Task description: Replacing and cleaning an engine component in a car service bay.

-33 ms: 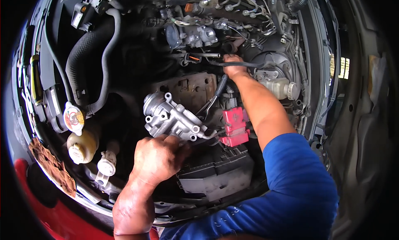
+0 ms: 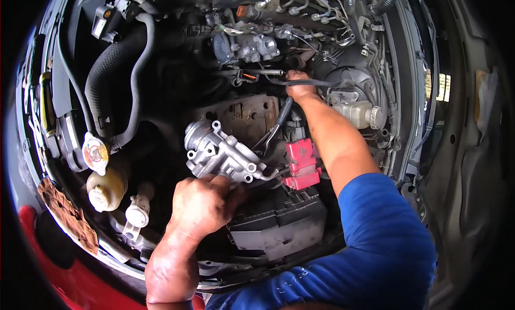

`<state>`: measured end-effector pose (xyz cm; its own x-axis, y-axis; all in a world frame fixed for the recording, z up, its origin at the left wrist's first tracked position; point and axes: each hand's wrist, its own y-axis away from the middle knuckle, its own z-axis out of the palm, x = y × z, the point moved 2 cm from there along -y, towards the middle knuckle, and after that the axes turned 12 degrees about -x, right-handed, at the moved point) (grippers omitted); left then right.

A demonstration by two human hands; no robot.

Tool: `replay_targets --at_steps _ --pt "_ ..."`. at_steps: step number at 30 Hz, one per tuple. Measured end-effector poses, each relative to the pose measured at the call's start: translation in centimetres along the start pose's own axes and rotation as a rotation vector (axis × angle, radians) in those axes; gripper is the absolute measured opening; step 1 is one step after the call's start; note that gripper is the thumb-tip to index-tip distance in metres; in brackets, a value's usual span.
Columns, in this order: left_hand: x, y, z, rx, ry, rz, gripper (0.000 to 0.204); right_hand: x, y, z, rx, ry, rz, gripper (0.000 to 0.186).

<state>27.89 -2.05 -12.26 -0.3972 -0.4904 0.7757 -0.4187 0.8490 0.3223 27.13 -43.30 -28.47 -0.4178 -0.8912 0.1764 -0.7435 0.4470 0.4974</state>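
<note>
At one o'clock from the left hand (image 2: pixel 201 205), the silver, lobed cast-metal housing (image 2: pixel 228 154) seems heavy, stiff, best held round its body; whether curled left fingers or the right hand's (image 2: pixel 301 86) hidden ones grip is unclear.

A raised plus sign (image 2: pixel 302 150) marks the red cover (image 2: pixel 301 165), to the right of the left hand's (image 2: pixel 203 205) fingers and nearer the wearer than the right hand's (image 2: pixel 302 86) fingers. Well left of the left fingers, a worn white, yellow and red sticker (image 2: pixel 97 152) tops a metal cap (image 2: pixel 89 159). Far beyond those fingers, at upper left, a pale label (image 2: pixel 100 27) shows on a black part (image 2: pixel 112 20), its print too small to read.
</note>
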Motion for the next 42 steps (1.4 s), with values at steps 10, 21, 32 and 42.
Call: replay_targets --at_steps 10,21,32,42 --pt "0.4 -0.1 -0.2 0.009 -0.042 0.013 0.029 2.3 -5.0 3.1 0.25 -1.885 0.517 0.027" --pt "0.3 -0.4 -0.1 0.01 -0.057 0.003 0.03 1.3 -8.1 0.3 0.249 -2.292 0.133 0.018" --pt "0.2 -0.2 0.1 -0.004 -0.047 0.011 0.03 1.2 -8.5 0.3 0.368 -2.31 0.31 0.033" --pt "0.0 -0.1 0.1 -0.021 -0.048 0.008 0.029 -0.2 -8.5 0.7 0.111 -2.37 -0.006 0.018"
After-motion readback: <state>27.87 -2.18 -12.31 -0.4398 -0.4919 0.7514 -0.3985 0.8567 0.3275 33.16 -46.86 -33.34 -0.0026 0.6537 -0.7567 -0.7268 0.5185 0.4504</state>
